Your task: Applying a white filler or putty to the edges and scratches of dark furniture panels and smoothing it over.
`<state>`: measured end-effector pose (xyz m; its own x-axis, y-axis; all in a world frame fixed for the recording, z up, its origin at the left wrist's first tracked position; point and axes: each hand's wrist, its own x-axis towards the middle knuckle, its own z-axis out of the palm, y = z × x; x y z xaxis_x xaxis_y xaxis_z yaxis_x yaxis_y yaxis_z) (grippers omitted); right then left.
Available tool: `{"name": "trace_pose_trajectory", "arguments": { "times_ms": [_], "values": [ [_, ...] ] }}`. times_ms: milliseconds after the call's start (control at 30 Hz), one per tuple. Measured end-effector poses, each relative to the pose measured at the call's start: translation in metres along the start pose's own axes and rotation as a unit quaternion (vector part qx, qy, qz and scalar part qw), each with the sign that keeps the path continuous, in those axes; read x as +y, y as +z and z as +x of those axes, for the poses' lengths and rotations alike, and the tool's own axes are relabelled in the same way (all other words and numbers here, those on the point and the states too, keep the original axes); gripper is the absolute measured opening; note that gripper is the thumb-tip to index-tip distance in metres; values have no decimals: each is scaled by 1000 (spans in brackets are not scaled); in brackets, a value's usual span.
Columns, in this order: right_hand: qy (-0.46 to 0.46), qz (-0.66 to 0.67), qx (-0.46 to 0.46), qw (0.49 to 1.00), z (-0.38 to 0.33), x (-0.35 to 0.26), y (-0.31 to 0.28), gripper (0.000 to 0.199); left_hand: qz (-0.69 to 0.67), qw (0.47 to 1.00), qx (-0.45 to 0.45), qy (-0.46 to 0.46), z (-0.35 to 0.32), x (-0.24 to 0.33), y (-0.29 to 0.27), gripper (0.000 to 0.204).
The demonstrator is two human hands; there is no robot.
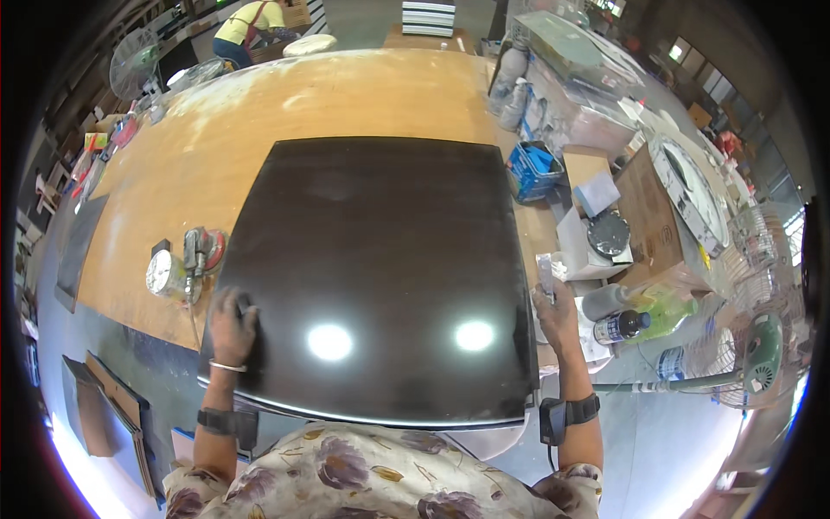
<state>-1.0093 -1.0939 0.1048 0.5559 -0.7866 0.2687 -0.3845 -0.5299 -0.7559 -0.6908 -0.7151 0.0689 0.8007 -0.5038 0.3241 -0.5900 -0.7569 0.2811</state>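
A large, glossy dark brown panel [380, 233] lies flat before me, with two round lights reflected in it. My left hand [232, 330] rests on its left edge, fingers apart and slightly bent, apparently gripping nothing. Beyond the panel's right edge, my right hand [558, 313] is closed around a putty knife [545, 270], its pale flat blade pointing away from me. White crumpled material lies just beside the blade. Near my left hand are a red and grey orbital sander [204, 251] and a white-lidded tub [164, 275].
The panel sits on a wooden worktable [372, 95]. At right stand a blue container [534, 171], a cardboard box [653, 221], a dark-capped bottle [621, 326] and a green fan [762, 355]. Boards [112, 406] lean at lower left. Another person [251, 30] bends at the far left.
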Motion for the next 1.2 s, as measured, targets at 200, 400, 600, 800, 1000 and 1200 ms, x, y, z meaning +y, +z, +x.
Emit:
{"name": "trace_pose_trajectory", "arguments": {
  "times_ms": [200, 400, 600, 800, 1000, 1200],
  "values": [
    [88, -106, -74, 988, 12, 24, 21, 46, 29, 990, -31, -134, 8, -39, -5, 47],
    [28, -117, -11, 993, 1, 16, 31, 44, -54, 984, -7, -168, 1, -53, -5, 46],
    [42, -163, -48, 985, -13, -3, 18, 34, -63, 987, -41, -143, -8, -51, -15, 42],
    [73, -67, -69, 993, -34, -16, 15, 28, 18, 997, -28, -70, 12, -65, -7, 37],
    [28, -99, -248, 963, 23, -13, -5, 43, -105, 982, -36, 152, 103, 108, 41, 34],
    [-45, -37, -147, 987, 150, 38, 46, 35, -67, 973, -160, 149, 141, 222, 138, 52]
  ]
}}
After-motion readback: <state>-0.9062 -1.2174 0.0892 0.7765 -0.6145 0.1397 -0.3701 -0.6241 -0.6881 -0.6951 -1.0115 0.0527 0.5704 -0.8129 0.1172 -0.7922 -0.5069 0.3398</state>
